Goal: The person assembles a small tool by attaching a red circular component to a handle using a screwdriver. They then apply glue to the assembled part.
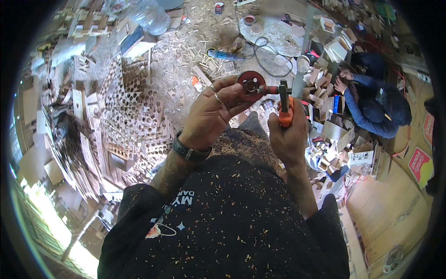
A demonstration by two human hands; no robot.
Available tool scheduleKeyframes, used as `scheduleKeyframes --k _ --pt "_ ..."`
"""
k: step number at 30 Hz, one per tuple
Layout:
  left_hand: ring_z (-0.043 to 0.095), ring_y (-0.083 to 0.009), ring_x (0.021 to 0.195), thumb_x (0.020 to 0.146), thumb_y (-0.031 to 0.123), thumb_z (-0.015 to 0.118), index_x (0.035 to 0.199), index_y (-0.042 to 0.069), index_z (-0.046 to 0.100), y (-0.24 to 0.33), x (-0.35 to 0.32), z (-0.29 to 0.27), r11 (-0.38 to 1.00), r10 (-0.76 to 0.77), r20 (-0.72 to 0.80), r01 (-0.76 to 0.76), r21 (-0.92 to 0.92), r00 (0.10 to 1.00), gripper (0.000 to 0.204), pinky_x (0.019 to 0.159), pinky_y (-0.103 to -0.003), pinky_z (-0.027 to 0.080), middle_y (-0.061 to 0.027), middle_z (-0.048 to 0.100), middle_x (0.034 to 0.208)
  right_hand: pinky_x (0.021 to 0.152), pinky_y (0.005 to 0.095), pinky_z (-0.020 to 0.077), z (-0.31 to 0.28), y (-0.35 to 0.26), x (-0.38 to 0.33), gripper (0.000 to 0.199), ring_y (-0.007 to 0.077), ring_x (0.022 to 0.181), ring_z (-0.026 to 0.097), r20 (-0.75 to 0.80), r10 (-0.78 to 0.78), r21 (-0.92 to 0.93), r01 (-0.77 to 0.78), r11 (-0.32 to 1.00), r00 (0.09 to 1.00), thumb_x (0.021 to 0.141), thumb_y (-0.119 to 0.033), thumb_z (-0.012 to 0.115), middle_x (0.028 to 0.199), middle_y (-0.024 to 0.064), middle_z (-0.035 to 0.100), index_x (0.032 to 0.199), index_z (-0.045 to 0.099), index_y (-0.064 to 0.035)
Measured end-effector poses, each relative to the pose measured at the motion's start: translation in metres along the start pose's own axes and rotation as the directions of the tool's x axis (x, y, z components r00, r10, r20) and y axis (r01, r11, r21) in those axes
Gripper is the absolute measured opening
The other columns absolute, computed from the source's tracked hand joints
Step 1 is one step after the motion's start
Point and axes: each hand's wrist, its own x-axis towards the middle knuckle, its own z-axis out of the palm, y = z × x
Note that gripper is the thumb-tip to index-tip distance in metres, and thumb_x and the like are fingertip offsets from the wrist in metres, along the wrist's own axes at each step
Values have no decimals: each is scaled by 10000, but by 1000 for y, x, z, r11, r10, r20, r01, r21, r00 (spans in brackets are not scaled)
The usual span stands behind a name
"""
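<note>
My left hand (214,109) has its fingers closed around the rim of a red hole saw (251,85), whose round back has small holes in it. A short metal shank sticks out of the hole saw to the right. In my right hand (290,139) I grip an orange-handled hand tool (285,111) with a dark metal head. That head meets the shank; whether it is pliers or a wrench, I cannot tell. Both hands are raised in front of my dark, sawdust-covered shirt.
Wood boards full of round holes (134,111) pile up at left. A blue corded power tool (220,54) lies on the scrap-strewn floor ahead. At right a person in dark clothes (381,104) bends over wood offcuts (320,86). A large cardboard sheet (390,204) lies lower right.
</note>
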Motion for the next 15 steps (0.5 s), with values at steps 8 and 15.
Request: scheduleKeyframes --k 8,15 --pt "662 -209 1094 883 8 706 1081 9 591 -12 -22 -12 982 183 -10 -184 -35 983 228 964 -328 543 -143 648 1199 687 356 458 20 -6 5 206 203 740 540 114 -32 -51 38 998 993 838 -99 622 845 83 548 1015 540 -30" --pt "615 -224 1178 813 -14 779 1059 9 608 -24 -40 -26 861 494 71 -499 101 866 300 999 -344 511 -189 333 1522 631 407 482 30 -23 0 260 304 694 610 202 -66 -81 84 993 977 812 -66 620 804 167 591 1046 535 7"
